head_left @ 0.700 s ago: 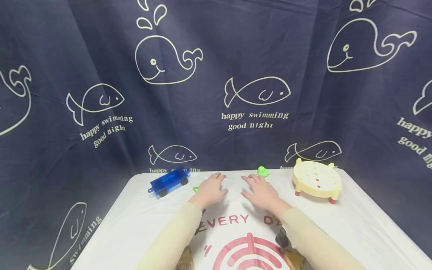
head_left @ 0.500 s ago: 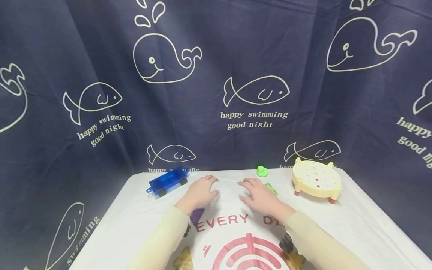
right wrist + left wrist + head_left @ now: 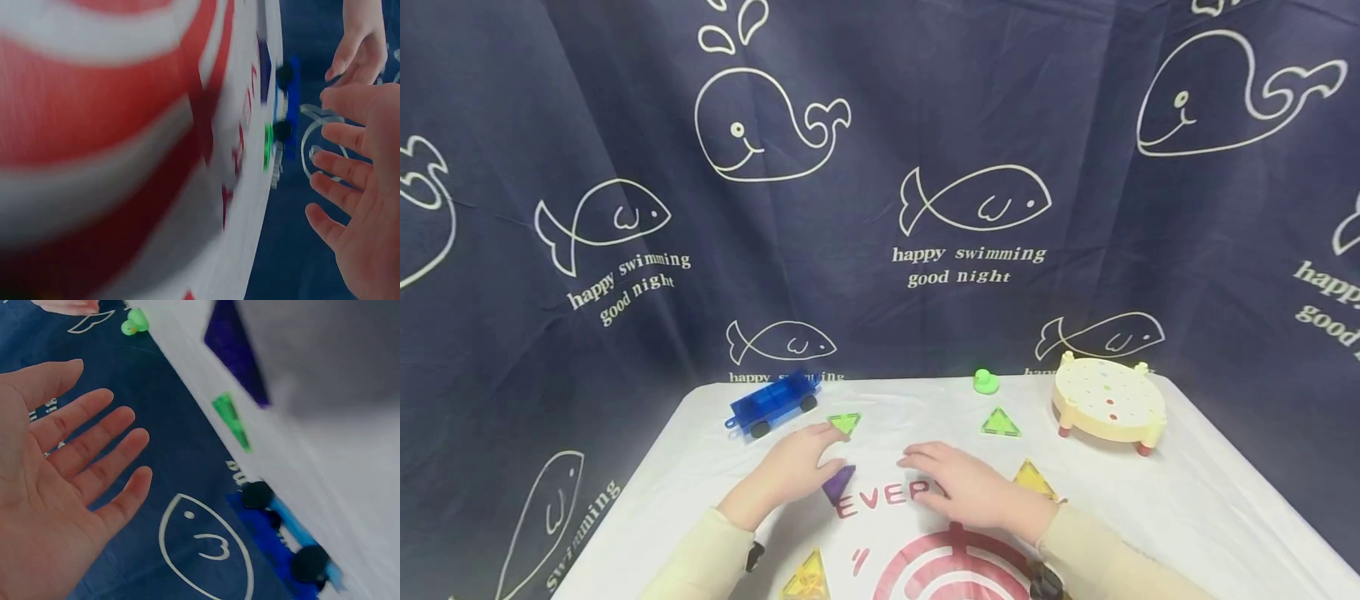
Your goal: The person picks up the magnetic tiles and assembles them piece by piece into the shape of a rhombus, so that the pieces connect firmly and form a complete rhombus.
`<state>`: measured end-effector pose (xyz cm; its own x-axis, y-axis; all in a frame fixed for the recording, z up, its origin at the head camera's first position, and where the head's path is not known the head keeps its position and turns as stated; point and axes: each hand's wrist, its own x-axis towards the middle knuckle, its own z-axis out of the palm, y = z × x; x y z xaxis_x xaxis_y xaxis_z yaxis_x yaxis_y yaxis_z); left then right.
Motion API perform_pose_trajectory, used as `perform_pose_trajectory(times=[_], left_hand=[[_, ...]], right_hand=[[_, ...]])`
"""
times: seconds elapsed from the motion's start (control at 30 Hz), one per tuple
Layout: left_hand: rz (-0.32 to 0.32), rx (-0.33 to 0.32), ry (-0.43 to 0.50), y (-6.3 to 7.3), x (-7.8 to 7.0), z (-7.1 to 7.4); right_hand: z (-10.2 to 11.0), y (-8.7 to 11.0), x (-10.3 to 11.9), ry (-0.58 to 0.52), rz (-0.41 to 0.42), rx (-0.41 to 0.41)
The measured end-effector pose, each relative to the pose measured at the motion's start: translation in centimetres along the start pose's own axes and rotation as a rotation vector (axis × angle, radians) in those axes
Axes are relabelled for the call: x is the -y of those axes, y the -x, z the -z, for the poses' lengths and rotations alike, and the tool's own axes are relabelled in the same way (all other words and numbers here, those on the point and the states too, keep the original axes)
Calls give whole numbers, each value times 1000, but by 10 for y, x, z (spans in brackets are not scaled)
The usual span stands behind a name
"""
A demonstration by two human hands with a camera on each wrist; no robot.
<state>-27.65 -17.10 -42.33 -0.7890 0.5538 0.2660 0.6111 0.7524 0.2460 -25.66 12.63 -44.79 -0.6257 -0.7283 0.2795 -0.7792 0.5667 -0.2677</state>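
My left hand (image 3: 792, 468) hovers at the left-middle of the table with its fingers relaxed and nothing in them. Close to its fingertips lie a green triangular tile (image 3: 846, 423) and a purple triangular tile (image 3: 839, 483). In the left wrist view the palm (image 3: 56, 481) shows bare, with fingers spread. My right hand (image 3: 964, 485) is over the printed lettering, fingers loosely extended and holding nothing. Beside it lies a yellow triangular tile (image 3: 1033, 477), partly covered by the wrist. Another green triangular tile (image 3: 1001, 422) lies beyond that hand.
A blue toy wagon (image 3: 775, 406) with black wheels stands at the back left. A green toy duck (image 3: 986, 382) sits at the back edge. A round cream toy table (image 3: 1107, 400) stands at the back right, and another yellow tile (image 3: 807, 577) lies at the front left.
Both hands have drawn back toward the body, the left one also moving leftward. Both green tiles, the purple tile and the right yellow tile now show more fully; the tiles stay in place.
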Motion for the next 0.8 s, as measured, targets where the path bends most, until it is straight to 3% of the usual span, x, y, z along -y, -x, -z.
perform_pose_trajectory(times=[0.33, 0.5, 0.63, 0.8], left_hand=[[-59, 157, 85, 34, 13, -7], [-83, 233, 109, 40, 14, -10], [-62, 265, 101, 42, 16, -13], [-46, 278, 93, 44, 18, -17]], right_hand=[[-22, 1, 40, 80, 327, 113], [-31, -1, 52, 80, 395, 218], [-41, -4, 57, 84, 476, 302], [-49, -7, 63, 216, 629, 312]])
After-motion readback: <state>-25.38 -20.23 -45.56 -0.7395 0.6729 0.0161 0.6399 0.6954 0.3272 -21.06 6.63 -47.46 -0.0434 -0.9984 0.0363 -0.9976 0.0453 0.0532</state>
